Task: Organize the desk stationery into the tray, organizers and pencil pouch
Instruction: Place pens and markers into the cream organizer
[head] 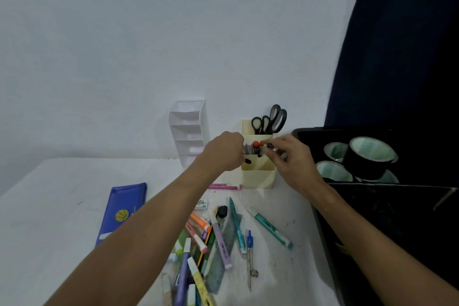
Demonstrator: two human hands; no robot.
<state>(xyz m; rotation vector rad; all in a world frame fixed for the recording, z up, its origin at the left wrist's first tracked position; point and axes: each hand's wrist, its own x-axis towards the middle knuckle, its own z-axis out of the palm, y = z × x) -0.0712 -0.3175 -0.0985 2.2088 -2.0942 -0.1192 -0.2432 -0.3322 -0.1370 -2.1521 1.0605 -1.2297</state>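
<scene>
Both hands meet over the cream organizer point(258, 176), at twelve o'clock from the pile of loose stationery; the left hand point(224, 151) is curled around a small bundle of pens point(249, 149), dark-barrelled with pale and orange-red caps, holding them upright at the organizer's middle compartment; the right hand point(290, 156) pinches one slim item of the same bundle between fingertips and thumb, though what exactly it grips is too blurred to tell. The step in hand looks like seating this bundle into the organizer, with most of the desk unsorted; the next move probably calls for lowering the pens straight down so the tips clear the divider, then letting go without tipping the holder.

The organizer is a stepped cream box, upright against the wall; two black scissors point(269, 120) stand in its back compartment. At nine o'clock from it stands a white tiered organizer point(190, 129); at three o'clock a black tray point(310, 131) holds rolls of black tape point(370, 156). Just beside the organizer's base, at seven o'clock, lies a pink marker point(224, 186); further toward six o'clock lie highlighters, teal pens point(270, 227), a ruler and a blue compass point(250, 256); the blue pencil pouch point(121, 208) lies flat at eight o'clock, well apart.
</scene>
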